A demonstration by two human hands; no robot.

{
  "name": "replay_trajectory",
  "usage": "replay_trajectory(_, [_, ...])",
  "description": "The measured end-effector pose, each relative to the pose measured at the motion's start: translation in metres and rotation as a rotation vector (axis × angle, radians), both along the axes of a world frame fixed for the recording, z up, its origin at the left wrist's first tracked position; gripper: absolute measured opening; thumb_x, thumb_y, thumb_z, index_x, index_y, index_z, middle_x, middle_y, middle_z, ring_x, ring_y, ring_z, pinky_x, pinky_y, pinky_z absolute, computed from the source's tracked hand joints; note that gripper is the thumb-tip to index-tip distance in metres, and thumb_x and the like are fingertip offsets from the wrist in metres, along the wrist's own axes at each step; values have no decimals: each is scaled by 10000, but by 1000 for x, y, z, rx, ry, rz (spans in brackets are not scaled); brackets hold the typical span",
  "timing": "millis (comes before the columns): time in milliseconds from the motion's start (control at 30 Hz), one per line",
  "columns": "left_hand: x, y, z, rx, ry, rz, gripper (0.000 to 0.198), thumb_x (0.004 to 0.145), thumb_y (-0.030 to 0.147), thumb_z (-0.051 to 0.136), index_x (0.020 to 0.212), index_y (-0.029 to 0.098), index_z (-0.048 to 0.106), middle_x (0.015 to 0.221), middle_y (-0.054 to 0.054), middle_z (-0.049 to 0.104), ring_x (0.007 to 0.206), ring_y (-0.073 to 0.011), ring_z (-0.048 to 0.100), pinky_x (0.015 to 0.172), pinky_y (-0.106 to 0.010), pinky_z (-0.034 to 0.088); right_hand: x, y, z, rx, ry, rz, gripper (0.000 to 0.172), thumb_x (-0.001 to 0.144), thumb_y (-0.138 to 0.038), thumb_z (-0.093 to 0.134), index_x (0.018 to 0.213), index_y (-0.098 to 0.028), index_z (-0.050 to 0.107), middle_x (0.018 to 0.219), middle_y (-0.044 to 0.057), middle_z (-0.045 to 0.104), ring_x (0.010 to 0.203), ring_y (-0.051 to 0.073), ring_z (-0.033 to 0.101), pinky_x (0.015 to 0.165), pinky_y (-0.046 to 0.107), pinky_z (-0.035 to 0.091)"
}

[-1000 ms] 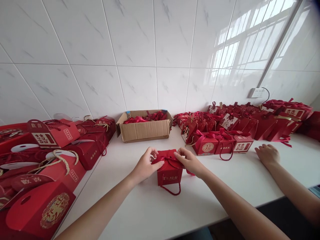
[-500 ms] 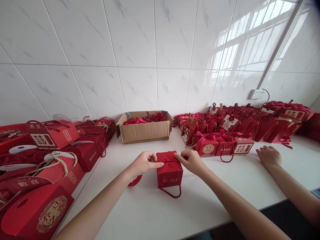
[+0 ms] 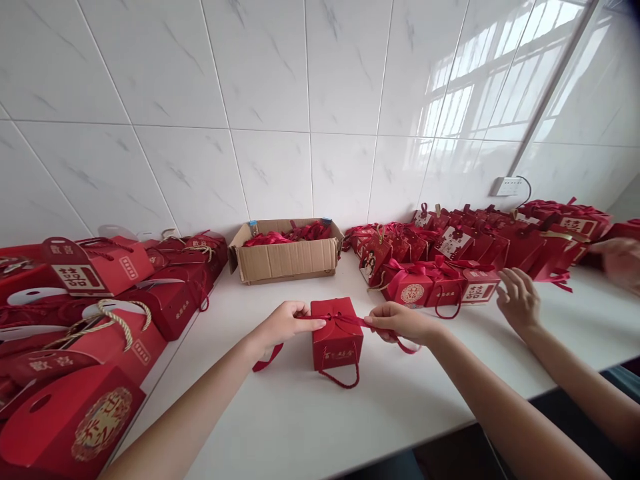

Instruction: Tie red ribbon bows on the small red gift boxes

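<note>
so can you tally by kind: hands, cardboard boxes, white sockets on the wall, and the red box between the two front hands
Own hands (left hand, right hand): 2
Other hands on the right (nearer hand, blurred hand): 2
Cardboard box: 1
White socket: 1
Red box: 1
Total: 7

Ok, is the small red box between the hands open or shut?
Shut: the small red box has its top flaps folded over, with a ribbon crossing them.
</note>
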State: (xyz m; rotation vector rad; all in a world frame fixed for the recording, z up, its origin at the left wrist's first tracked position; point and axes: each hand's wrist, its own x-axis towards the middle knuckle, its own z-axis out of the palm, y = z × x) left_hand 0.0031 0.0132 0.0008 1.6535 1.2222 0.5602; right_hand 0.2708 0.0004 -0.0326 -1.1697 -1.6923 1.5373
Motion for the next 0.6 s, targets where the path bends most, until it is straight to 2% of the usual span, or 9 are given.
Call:
replay_trajectory(67, [0,0,1,48,-1,21,383,603,484,706,701,195,474,751,22,518,672,-139,460,566,-231,296,2,-1,3,-32,203,27,358,742,-466,663,632,-138,569,535,-6,528,476,90,472,477,232,364])
replay_trajectory(167, [2,1,5,181,24,69,384,565,424,745,789,206,522,928,-27,567,896,-218,522,693,-275,390,-5,-2,11,32,319,-6,286,727,-419,696,767,-141,642,674,11,596,601,104,548,612,259,443])
replay_trajectory(233, [6,1,9,293,50,48,339,585,376,737,817,214,550,991,-42,583,1021,-254,503,814,-323,396,-14,-1,17,59,389,25,266,732,-376,704,853,-142,667,737,19,621,655,104,569,678,267,461])
replay_trajectory(300, [12,-2,12,399,67,13,287,631,338,705,859,232,567,1042,-33,588,1082,-257,483,904,-353,364,-23,0,22,78,429,55,268,755,-349,688,918,-137,674,767,32,644,686,110,590,707,274,473])
replay_trajectory(433, [30,-10,18,477,-4,40,263,726,384,635,937,244,564,1075,-35,601,1084,-235,498,926,-354,367,-37,1,27,107,395,-4,340,753,-364,684,1010,-146,640,771,39,677,662,126,621,671,286,497])
replay_trajectory(600, [45,-12,24,492,-67,79,217,755,420,604,786,205,588,864,-34,657,877,-207,582,798,-323,439,-45,-1,26,163,329,-84,363,736,-394,684,990,-168,556,713,14,675,595,126,610,607,274,485])
